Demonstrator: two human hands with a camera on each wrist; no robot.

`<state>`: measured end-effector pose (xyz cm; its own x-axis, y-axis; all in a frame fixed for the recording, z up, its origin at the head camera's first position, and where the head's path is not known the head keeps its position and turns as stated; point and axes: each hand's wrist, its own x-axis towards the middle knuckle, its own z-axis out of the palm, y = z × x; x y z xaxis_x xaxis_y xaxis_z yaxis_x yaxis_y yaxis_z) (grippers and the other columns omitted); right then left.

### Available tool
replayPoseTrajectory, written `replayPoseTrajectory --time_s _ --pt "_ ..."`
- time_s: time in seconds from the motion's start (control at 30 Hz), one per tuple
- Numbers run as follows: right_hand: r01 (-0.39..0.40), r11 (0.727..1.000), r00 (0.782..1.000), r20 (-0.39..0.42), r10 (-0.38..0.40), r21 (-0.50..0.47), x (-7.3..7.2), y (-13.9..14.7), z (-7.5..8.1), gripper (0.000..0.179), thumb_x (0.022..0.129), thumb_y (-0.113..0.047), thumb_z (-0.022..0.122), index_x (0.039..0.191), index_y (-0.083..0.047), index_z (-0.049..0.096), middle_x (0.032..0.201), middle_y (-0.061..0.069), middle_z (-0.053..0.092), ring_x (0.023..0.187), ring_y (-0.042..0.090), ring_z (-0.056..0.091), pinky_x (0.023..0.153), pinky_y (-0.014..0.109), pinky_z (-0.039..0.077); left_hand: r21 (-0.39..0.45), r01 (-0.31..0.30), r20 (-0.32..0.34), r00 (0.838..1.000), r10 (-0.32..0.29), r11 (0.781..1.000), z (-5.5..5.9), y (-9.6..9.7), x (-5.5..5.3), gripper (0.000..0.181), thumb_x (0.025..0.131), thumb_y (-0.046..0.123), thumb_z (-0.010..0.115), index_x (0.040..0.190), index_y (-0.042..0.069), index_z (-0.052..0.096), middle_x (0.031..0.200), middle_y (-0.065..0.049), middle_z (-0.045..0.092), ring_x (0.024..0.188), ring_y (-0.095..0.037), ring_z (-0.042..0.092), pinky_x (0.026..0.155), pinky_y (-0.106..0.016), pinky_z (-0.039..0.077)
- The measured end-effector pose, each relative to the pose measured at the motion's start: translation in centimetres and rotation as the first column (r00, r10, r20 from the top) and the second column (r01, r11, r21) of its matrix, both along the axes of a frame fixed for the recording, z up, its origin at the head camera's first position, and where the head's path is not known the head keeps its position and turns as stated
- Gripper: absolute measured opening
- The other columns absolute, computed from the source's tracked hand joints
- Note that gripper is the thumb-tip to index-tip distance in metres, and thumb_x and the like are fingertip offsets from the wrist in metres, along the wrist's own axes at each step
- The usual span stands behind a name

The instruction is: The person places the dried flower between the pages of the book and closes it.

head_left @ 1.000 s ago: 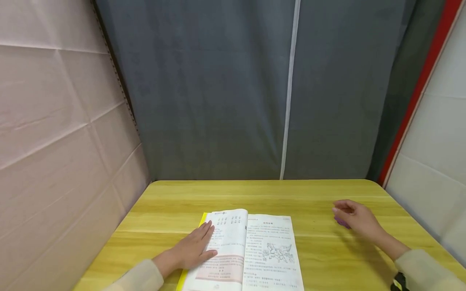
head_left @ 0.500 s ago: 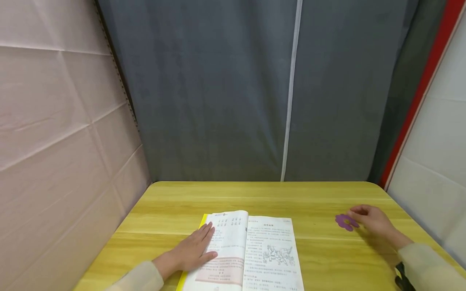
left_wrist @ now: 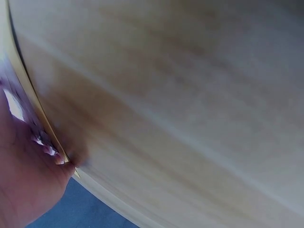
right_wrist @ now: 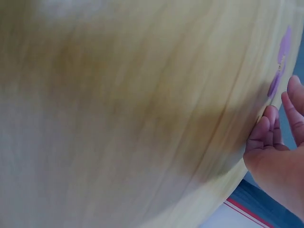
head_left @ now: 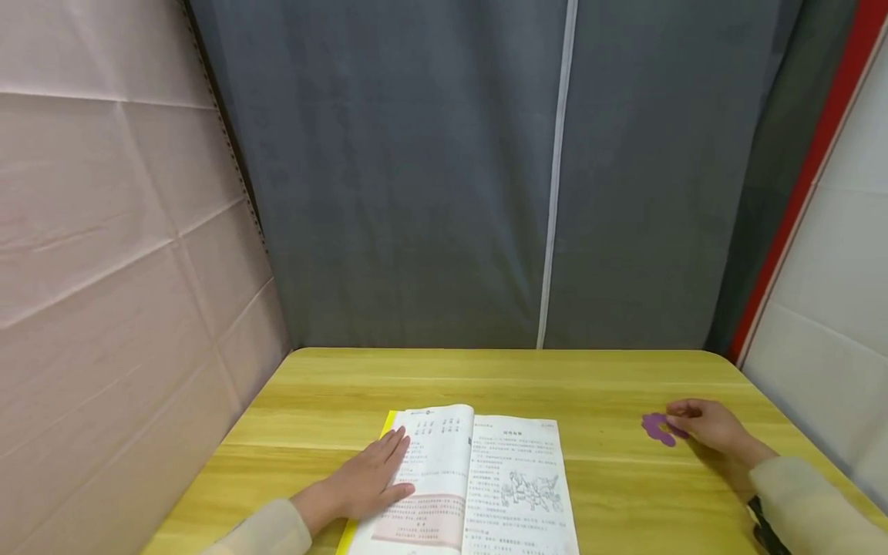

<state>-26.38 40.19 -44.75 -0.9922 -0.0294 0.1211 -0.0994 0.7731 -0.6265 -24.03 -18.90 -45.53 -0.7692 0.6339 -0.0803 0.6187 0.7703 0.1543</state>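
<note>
An open book [head_left: 516, 455] with printed text and a line drawing lies on the table. My left hand [head_left: 364, 478] rests flat on its left page, fingers spread. The left wrist view shows the yellow cover [left_wrist: 35, 97] edge-on beside this hand. To the right, my right hand [head_left: 711, 428] pinches the right edge of a flat purple flower cutout [head_left: 655, 432], thumb and finger overlapping its petals. The right wrist view has the flower cutout [right_wrist: 284, 45] low against the wood, near the fingertips; the other fingers are curled and their tips rest by the tabletop.
The wooden table [head_left: 603, 385] has rounded far corners. A dark grey curtain [head_left: 416, 193] with a pale vertical strip stands behind it. Pale cloth walls [head_left: 118, 254] close in both sides, and a red strip [head_left: 808, 177] runs down at the right.
My right hand has shifted slightly right and nearer from above the flower cutout, which was mostly covered and now shows. My left hand and the book stay put.
</note>
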Motion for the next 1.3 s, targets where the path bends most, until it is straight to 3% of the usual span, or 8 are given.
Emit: replayPoseTrajectory --time_s 0.2,0.33,0.6,0.93,1.03,1.17,1.3 --pt "-0.008 0.996 1.0 -0.011 0.01 0.093 -0.3 -0.1 -0.2 0.041 0.091 -0.02 0.069 0.115 0.014 0.062 0.106 0.032 0.063 0.097 0.048 0.058 0.082 0.055 0.048 -0.004 0.014 0.001 1.0 -0.014 1.0 0.0 0.0 0.1 0.083 0.1 0.061 0.027 0.152 -0.004 0.02 0.159 -0.021 0.013 0.145 -0.036 0.014 0.113 -0.052 0.02" --pt "0.0 0.993 1.0 -0.022 0.002 0.12 -0.4 -0.3 0.0 0.037 0.09 -0.017 0.069 0.112 0.012 0.065 0.104 0.031 0.065 0.098 0.051 0.057 0.084 0.06 0.044 -0.006 0.0 0.008 1.0 0.0 1.0 0.1 0.1 0.1 0.085 0.099 0.062 0.026 0.153 -0.003 0.02 0.159 -0.019 0.013 0.145 -0.035 0.013 0.114 -0.05 0.019" --pt "0.055 0.992 0.998 -0.046 -0.05 0.11 -0.3 -0.5 -0.1 0.023 0.088 -0.015 0.071 0.097 0.006 0.074 0.095 0.024 0.069 0.089 0.042 0.061 0.078 0.053 0.046 -0.021 -0.006 0.013 1.0 0.007 1.0 0.3 0.0 0.1 0.087 0.098 0.065 0.022 0.153 -0.002 0.019 0.16 -0.018 0.013 0.145 -0.034 0.013 0.114 -0.049 0.019" --pt "0.057 0.998 0.998 -0.02 -0.057 0.007 0.0 -0.2 -0.1 0.027 0.093 -0.019 0.067 0.095 0.008 0.071 0.083 0.01 0.07 0.074 0.016 0.059 0.064 0.028 0.047 -0.02 -0.004 0.005 1.0 0.004 1.0 0.3 0.0 0.0 0.086 0.098 0.064 0.023 0.153 -0.002 0.019 0.159 -0.019 0.013 0.145 -0.035 0.014 0.114 -0.05 0.02" --pt "0.044 0.994 0.999 0.025 -0.042 -0.099 0.2 -0.5 0.2 0.033 0.095 -0.021 0.064 0.098 0.011 0.068 0.088 0.012 0.07 0.077 0.013 0.059 0.065 0.024 0.048 -0.019 -0.008 0.005 1.0 0.008 1.0 0.2 0.0 0.0 0.086 0.098 0.064 0.023 0.153 -0.002 0.019 0.159 -0.019 0.013 0.145 -0.035 0.014 0.114 -0.05 0.02" --pt "0.056 0.96 0.993 0.111 -0.026 -0.274 0.5 -1.1 0.9 0.045 0.097 -0.028 0.061 0.109 0.015 0.061 0.101 0.012 0.068 0.081 0.005 0.06 0.07 0.021 0.051 -0.015 -0.011 0.013 1.0 0.011 1.0 0.3 0.1 0.0 0.086 0.098 0.064 0.023 0.153 -0.002 0.019 0.16 -0.018 0.012 0.145 -0.034 0.013 0.114 -0.049 0.019" --pt "0.09 0.937 0.987 0.155 -0.039 -0.338 0.8 -2.1 1.9 0.055 0.097 -0.038 0.06 0.117 0.013 0.058 0.107 0.006 0.065 0.083 -0.001 0.056 0.072 0.019 0.051 -0.017 -0.016 0.019 1.0 0.016 1.0 0.3 0.1 0.1 0.086 0.098 0.065 0.023 0.153 -0.002 0.019 0.16 -0.017 0.012 0.145 -0.033 0.013 0.114 -0.049 0.019"
